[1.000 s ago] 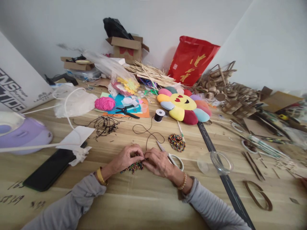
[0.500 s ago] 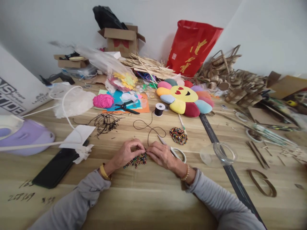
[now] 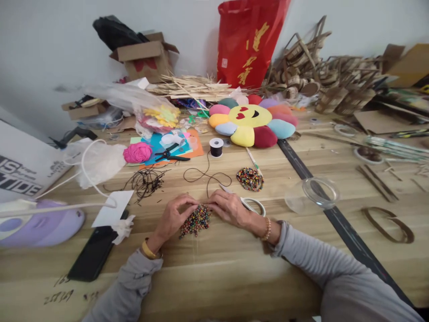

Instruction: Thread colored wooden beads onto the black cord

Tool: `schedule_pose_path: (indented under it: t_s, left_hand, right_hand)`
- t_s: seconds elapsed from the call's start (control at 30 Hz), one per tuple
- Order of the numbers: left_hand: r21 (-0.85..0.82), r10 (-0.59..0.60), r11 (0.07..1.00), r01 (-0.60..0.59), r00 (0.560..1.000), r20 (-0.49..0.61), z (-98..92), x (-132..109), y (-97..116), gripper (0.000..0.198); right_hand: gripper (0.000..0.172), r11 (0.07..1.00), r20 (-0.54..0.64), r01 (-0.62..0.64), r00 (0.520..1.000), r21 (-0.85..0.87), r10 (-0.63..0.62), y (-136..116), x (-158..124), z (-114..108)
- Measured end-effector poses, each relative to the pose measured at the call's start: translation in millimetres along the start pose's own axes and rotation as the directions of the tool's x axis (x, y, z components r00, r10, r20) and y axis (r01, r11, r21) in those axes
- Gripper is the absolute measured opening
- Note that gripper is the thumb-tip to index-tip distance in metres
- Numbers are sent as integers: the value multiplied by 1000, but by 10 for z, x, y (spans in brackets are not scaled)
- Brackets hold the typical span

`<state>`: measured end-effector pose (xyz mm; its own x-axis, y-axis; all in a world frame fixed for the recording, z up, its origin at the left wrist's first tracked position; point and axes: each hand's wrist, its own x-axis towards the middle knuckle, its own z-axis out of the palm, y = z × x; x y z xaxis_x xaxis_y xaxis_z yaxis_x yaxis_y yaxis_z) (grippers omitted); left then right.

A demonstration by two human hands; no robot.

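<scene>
My left hand [image 3: 174, 216] and my right hand [image 3: 228, 207] rest together on the wooden table [image 3: 214, 273], fingertips pinched on the top of a strand of multicoloured beads [image 3: 195, 220] that lies between them. A black cord [image 3: 208, 175] runs from the pinch up to a black thread spool [image 3: 216, 146]. A second heap of coloured beads [image 3: 250, 179] lies just beyond my right hand. Scissors [image 3: 250, 205] lie partly under my right hand.
A clear jar on its side [image 3: 313, 195] lies to the right, a black strip [image 3: 338, 221] crossing beside it. A flower emoji cushion [image 3: 250, 120], pink yarn [image 3: 137, 152], a black phone [image 3: 94, 253], a purple device [image 3: 42, 226] and a red bag [image 3: 248, 40] surround the area.
The view has swung right and tilted, so the table contents shifted left and down. My hands stay pinched on the bead strand, which now hangs more to the lower left.
</scene>
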<state>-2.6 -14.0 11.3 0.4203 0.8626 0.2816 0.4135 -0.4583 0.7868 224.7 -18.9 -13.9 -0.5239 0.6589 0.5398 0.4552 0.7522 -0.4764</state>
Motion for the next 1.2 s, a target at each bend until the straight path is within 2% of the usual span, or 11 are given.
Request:
schedule_pose_path:
  t_s: [0.2,0.43,0.73,1.2]
  left_hand:
    - [152,59,986,-63,998,35,15,23,-34,10]
    - [276,45,959,-67,995,85,135,63,-58,16]
    - [327,27,942,-72,990,140,173,92,-15,14]
    - [285,-21,958,-18,991,133,150,62,35,11]
  right_hand:
    - [13,1000,3,-7,1000,-29,7,10,11,-14]
    - [12,998,22,-12,1000,-63,14,29,-7,11]
    - [11,999,-2,5,1000,-40,-5,8,12,3]
    - [12,999,8,0,1000,-43,0,20,9,18]
